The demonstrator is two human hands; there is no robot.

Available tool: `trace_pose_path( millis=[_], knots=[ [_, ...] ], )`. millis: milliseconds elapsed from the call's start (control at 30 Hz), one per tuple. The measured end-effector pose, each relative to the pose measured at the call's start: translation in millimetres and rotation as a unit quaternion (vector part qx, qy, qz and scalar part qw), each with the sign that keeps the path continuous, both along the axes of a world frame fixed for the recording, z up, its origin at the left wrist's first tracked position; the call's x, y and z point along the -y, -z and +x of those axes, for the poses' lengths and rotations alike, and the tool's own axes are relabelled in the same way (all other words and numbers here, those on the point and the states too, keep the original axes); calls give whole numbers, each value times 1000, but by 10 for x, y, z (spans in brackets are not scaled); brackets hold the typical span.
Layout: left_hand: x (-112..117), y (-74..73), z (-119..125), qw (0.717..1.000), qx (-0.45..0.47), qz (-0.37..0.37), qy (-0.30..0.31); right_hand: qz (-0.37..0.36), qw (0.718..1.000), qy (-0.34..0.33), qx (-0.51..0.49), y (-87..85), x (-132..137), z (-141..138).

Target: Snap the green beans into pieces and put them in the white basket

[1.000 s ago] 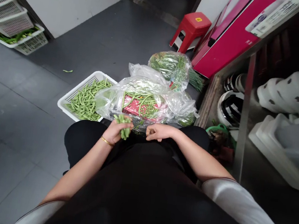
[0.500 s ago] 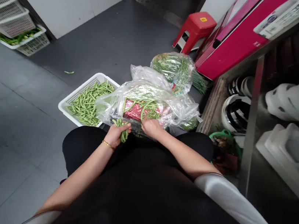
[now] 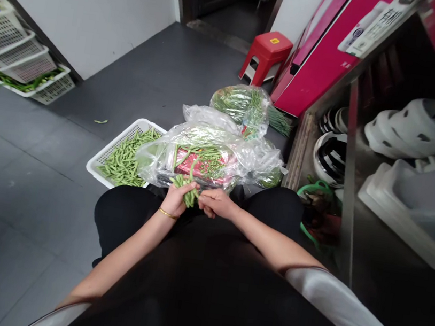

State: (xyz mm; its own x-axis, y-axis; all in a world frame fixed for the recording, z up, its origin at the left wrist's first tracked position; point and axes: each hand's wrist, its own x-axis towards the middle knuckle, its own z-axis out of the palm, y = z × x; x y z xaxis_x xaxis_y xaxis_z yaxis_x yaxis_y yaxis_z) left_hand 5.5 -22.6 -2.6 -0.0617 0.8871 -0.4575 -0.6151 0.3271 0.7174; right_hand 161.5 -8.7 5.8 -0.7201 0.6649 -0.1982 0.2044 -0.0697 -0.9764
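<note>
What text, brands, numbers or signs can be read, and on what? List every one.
"有机": white label on the pink panel; its smaller print is too blurred.
White characters lower on the pink panel: too blurred to read.
Yellow sticker on the red stool: too small to read.

Down between the knees [image 3: 121, 214], the left hand [image 3: 177, 200] has a bunch of beans [image 3: 189, 195] in it, and here's the right hand [image 3: 217, 203] close against its right side. Straight ahead lies a plastic bag [image 3: 191, 132], more beans inside, its left edge overlapping a basket [image 3: 109, 151] with cut beans [image 3: 123, 166] in it. Behind that, a bag of greens [image 3: 237, 104]; further back, a stool [image 3: 272, 49] beside the cabinet [image 3: 314, 74], doorway [image 3: 224, 2] behind and left. Far left, stacked crates [image 3: 0, 38] by the wall [image 3: 89, 5]; over right, stacked tubs [image 3: 412, 125] on a shelf.
</note>
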Motion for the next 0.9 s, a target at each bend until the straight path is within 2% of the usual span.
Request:
trace_pose_path(
  millis=[67, 100, 133, 200, 233, 267, 333, 367, 400, 433, 533, 567, 633, 700, 733, 767, 800, 833, 900],
  knots=[
    [53, -83, 19, 999, -2, 34, -2, -132, 984, 57, -106, 6, 48, -49],
    [76, -115, 28, 999, -5, 44, -18, -160, 970, 118, -143, 13, 28, -56],
    [98, -140, 35, 998, -7, 50, -38, -164, 952, 198, -166, 22, -21, -44],
    [137, -171, 39, 996, -11, 52, -66, -128, 915, 343, -167, 37, -179, 35],
    [155, -182, 34, 997, -10, 53, -62, -103, 915, 362, -145, 40, -260, 93],
    [172, -191, 23, 998, -4, 54, -44, -82, 935, 327, -110, 38, -326, 154],
    [197, -207, -10, 998, 15, 61, 18, -60, 982, 176, -31, 14, -388, 249],
    [206, -214, -28, 996, 23, 65, 49, -59, 993, 102, -1, -8, -383, 267],
    [213, -219, -43, 994, 25, 68, 77, -60, 996, 57, 16, -35, -360, 261],
    [218, -222, -52, 992, 17, 69, 102, -59, 997, 49, 20, -66, -328, 231],
    [230, -203, -40, 985, -42, 70, 149, -7, 994, 100, 43, -162, -217, 48],
    [233, -188, -27, 984, -58, 62, 155, 41, 991, 116, 61, -190, -181, -17],
    [235, -150, -5, 988, -62, 32, 135, 183, 973, 113, 88, -238, -108, -110],
    [223, -113, -7, 994, -37, -2, 101, 323, 941, 68, 71, -269, -42, -128],
    [210, -100, -21, 996, -23, -15, 83, 363, 929, 43, 53, -277, -18, -111],
    [194, -93, -42, 997, -12, -26, 70, 374, 926, 31, 40, -277, -6, -81],
    [175, -92, -68, 997, -6, -35, 61, 355, 934, 33, 34, -270, -6, -44],
    [156, -96, -95, 997, -2, -44, 56, 307, 950, 39, 38, -256, -17, -7],
    [125, -117, -139, 997, 10, -52, 52, 161, 984, 37, 60, -211, -54, 46]
  ],
)
